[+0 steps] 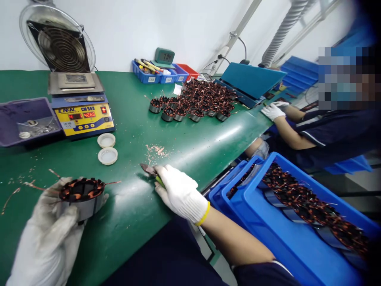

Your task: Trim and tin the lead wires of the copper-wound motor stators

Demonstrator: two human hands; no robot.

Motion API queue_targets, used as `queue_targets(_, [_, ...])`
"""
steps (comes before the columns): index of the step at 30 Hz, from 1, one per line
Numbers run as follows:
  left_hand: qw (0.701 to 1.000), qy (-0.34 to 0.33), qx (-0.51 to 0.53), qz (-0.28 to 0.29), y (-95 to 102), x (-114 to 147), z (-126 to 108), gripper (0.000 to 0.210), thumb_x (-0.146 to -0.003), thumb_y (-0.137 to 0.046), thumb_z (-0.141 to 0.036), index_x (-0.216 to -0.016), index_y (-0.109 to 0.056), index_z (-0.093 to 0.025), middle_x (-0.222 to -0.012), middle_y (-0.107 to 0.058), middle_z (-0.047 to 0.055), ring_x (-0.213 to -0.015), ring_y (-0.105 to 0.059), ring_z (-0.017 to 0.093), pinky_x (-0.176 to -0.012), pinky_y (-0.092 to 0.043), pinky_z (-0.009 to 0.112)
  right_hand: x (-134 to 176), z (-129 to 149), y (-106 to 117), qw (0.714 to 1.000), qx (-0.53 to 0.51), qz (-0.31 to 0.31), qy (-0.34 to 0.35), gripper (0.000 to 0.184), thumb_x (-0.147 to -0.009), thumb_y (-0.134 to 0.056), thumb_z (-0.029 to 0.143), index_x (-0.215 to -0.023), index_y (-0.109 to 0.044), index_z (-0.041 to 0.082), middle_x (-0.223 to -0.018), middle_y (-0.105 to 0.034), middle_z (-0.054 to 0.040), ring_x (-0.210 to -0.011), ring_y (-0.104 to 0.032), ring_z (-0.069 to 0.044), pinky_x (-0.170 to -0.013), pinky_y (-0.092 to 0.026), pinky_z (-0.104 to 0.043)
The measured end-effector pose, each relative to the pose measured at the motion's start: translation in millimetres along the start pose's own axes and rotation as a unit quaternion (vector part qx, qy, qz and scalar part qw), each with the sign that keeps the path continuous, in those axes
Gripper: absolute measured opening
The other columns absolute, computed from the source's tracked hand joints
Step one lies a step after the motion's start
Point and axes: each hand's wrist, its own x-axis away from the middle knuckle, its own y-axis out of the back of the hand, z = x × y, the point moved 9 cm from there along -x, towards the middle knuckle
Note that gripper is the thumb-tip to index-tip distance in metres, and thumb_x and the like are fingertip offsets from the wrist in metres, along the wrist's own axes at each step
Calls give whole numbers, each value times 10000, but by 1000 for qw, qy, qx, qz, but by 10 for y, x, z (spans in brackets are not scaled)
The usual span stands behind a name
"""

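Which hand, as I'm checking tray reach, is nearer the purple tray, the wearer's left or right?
Left. The left hand, holding a copper-wound ring, is in front of the purple tray, not touching it; the right hand, holding pliers, is farther off to the right.

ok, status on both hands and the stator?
Left hand holds stator, wire ends sticking out. Right hand grips cutters, apart from stator. Copper clippings on bench beyond cutters.

The stator (88, 207) is grey, black and copper; the right glove (181, 192) white, yellow-edged.
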Motion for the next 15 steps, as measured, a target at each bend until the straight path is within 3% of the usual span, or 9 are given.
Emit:
queue_targets(3, [997, 72, 33, 22, -108, 22, 66, 404, -661, -898, -372, -1028, -762, -271, -1049, -759, 26, -948, -747, 321, -767, -699, 414, -37, 7, 78, 995, 59, -77, 27, 417, -926, -623, 350, -1267, -616, 110, -1111, -642, -185, -1029, -610, -340, -941, -476, -542])
queue_targets(5, [995, 95, 32, 13, -131, 47, 79, 476, -583, -940, -386, -1001, -771, -235, -1079, -765, 54, -940, -747, 336, -760, -697, 408, -26, 218, 174, 982, -21, -151, 113, 461, -920, -648, 405, -1265, -608, 102, -1173, -645, -183, -1114, -596, -317, -1022, -460, -504])
queue_targets(7, [995, 99, 29, -8, -130, 63, 66, 574, -475, -985, -391, -983, -776, -223, -1074, -768, 65, -892, -740, 317, -723, -701, 378, 1, 458, 273, 950, -123, -206, 202, 441, -946, -621, 434, -1258, -603, 123, -1188, -659, -150, -1132, -603, -254, -1019, -482, -402])
queue_targets(10, [995, 93, 21, -23, -149, 69, 30, 628, -387, -1005, -399, -951, -778, -242, -975, -765, 51, -838, -727, 300, -665, -701, 351, -42, 769, 308, 925, -141, -214, 280, 248, -1001, -531, 382, -1072, -666, 187, -976, -704, -69, -931, -638, -193, -1023, -474, -381])
queue_targets(15, [995, 103, 12, 0, -222, 101, 37, 592, -432, -998, -426, -954, -771, -262, -955, -765, 34, -838, -732, 283, -643, -687, 293, -35, 950, 398, 912, -24, -203, 355, 250, -970, -450, 249, -899, -687, 215, -777, -662, -39, -749, -568, -197, -1131, -375, -521])
